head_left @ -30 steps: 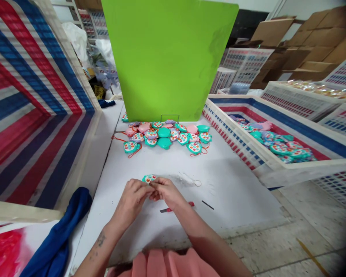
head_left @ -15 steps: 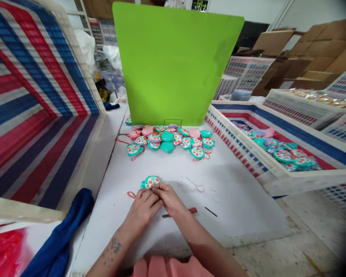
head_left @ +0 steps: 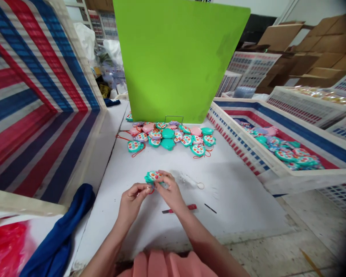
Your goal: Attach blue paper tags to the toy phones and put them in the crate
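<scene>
A teal toy with a white face of coloured buttons is held above the white table by my right hand, whose fingers close on its right side. Just below and left of it, my left hand pinches at a red cord loop by the toy's lower edge; the fingertips hide part of the cord. Under my right wrist lies a red-handled cutter. To its right are a thin black stick and a pale looped wire or thread.
Several similar teal, pink and purple toys lie in a row before an upright green board. At right stands a white crate lined with striped cloth and holding more toys. A striped-lined crate stands on its side at left, beside a blue cloth.
My hands have drawn apart a little and the toy is raised slightly and turned. The red cord loop, which lay out to the left, is now at my left fingertips.
</scene>
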`<action>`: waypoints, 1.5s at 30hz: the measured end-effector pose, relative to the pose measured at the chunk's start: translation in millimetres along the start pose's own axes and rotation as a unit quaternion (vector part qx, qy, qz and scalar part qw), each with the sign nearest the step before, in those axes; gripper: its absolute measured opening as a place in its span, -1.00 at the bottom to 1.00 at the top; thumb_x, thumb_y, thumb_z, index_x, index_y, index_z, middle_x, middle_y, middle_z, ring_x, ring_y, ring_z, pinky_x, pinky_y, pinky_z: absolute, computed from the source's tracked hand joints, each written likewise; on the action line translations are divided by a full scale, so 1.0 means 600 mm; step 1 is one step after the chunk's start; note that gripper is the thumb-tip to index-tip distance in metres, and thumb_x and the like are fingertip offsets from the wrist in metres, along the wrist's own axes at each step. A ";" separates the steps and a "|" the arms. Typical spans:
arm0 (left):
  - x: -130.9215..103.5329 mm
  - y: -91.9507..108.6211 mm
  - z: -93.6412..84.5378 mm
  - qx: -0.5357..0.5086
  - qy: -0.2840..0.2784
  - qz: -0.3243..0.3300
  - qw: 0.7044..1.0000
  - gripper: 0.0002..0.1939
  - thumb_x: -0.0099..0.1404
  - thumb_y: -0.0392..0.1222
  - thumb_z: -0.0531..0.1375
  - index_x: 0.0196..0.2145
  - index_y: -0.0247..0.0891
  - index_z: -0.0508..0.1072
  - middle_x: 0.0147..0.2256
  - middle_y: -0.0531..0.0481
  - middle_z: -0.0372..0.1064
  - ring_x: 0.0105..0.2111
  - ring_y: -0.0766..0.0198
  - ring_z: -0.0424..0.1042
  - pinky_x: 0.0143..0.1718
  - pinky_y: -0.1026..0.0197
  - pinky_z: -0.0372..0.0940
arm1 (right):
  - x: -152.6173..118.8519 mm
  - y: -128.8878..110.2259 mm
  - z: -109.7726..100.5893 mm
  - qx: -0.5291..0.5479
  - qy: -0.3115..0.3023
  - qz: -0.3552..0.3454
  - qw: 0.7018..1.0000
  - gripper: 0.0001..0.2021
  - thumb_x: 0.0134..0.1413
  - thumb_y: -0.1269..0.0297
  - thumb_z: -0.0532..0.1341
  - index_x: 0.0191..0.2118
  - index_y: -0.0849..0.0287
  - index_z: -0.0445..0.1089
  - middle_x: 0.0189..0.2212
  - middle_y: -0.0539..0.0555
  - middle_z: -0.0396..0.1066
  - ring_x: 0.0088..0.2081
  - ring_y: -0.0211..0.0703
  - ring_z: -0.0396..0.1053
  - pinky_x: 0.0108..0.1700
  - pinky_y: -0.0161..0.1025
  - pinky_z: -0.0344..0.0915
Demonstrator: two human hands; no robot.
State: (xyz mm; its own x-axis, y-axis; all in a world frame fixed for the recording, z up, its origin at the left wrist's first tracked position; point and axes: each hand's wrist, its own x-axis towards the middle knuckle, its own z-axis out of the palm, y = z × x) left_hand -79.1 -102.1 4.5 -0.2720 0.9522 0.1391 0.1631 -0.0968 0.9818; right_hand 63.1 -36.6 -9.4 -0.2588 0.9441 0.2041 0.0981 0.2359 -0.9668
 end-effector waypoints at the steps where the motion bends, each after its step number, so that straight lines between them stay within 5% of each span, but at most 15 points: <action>1: 0.000 0.002 0.000 -0.026 0.008 -0.027 0.999 -0.83 0.12 -0.14 0.26 -0.35 -0.27 0.50 -0.41 -0.02 0.49 -0.40 0.27 0.43 -0.32 0.26 0.33 | -0.001 -0.007 -0.003 -0.004 -0.008 -0.023 1.000 -0.95 -0.03 0.34 0.23 -0.39 0.12 0.45 -0.16 0.08 0.39 -0.03 -0.09 0.28 0.03 -0.14 0.16; 7: -0.001 0.012 0.002 -0.080 0.046 -0.061 0.994 -0.81 0.05 -0.14 0.31 -0.38 -0.29 0.50 -0.48 0.03 0.45 -0.46 0.34 0.38 -0.38 0.31 0.32 | -0.014 -0.044 -0.011 -0.056 -0.044 -0.087 0.994 -0.92 0.07 0.35 0.18 -0.37 0.12 0.42 -0.42 0.02 0.42 -0.28 -0.16 0.34 -0.21 -0.24 0.24; 14: -0.003 0.012 -0.006 -0.036 0.046 -0.038 0.998 -0.84 0.10 -0.12 0.27 -0.38 -0.26 0.53 -0.44 0.02 0.46 -0.40 0.32 0.39 -0.34 0.31 0.30 | -0.017 -0.062 -0.012 -0.143 -0.058 -0.152 0.976 -0.89 0.13 0.34 0.14 -0.39 0.12 0.39 -0.50 -0.02 0.37 -0.30 -0.17 0.27 -0.13 -0.18 0.12; 28: -0.006 0.016 -0.008 0.031 0.006 0.008 0.999 -0.82 0.18 -0.10 0.22 -0.37 -0.24 0.53 -0.39 -0.02 0.47 -0.35 0.25 0.42 -0.26 0.25 0.31 | -0.019 -0.077 -0.013 -0.177 -0.074 -0.151 0.970 -0.85 0.14 0.33 0.11 -0.42 0.11 0.37 -0.49 0.00 0.35 -0.30 -0.15 0.23 -0.13 -0.15 0.08; 35: -0.007 0.015 -0.013 0.021 -0.007 -0.030 0.999 -0.81 0.14 -0.09 0.25 -0.37 -0.28 0.51 -0.44 0.00 0.47 -0.42 0.30 0.40 -0.34 0.29 0.30 | -0.023 -0.076 -0.013 -0.170 -0.072 -0.159 0.970 -0.87 0.12 0.37 0.11 -0.42 0.13 0.34 -0.49 -0.01 0.33 -0.29 -0.14 0.22 -0.13 -0.15 0.08; 45: -0.004 0.028 -0.024 0.121 -0.041 0.059 0.990 -0.83 0.18 -0.10 0.22 -0.42 -0.24 0.54 -0.50 0.02 0.45 -0.48 0.32 0.37 -0.41 0.30 0.27 | -0.030 -0.078 -0.013 -0.138 -0.076 -0.150 0.976 -0.87 0.11 0.35 0.10 -0.45 0.12 0.31 -0.50 0.00 0.31 -0.27 -0.12 0.23 -0.15 -0.15 0.11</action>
State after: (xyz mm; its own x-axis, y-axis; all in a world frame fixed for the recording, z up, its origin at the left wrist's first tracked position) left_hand -89.2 -110.4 22.7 -0.1613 0.9596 0.2307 0.4147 -0.1462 0.8981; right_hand 70.6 -62.8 33.2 -0.4533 0.7831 0.4257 0.2466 0.5691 -0.7844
